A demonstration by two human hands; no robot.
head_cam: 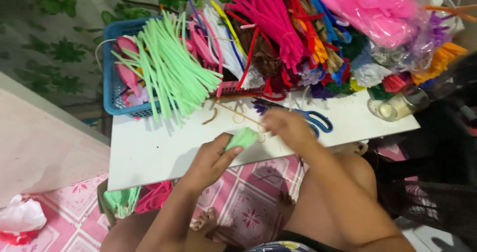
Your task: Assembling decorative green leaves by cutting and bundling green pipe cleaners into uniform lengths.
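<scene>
My left hand [211,160] pinches a small light green fuzzy piece [242,138] at the front edge of a low white table [149,152]. My right hand [285,125] is blurred just to the right of it, fingers curled over the table next to the green piece; I cannot tell what it grips. Thin gold wire loops [243,117] lie on the table just behind both hands. Blue-handled scissors [313,119] rest right beside my right hand.
A blue basket [112,83] holds a bundle of light green pipe cleaners [171,70]. Piles of pink, red, white and mixed pipe cleaners [278,28] fill the table's back. A glass jar [400,105] lies at the right. Pink tiled floor [248,202] below.
</scene>
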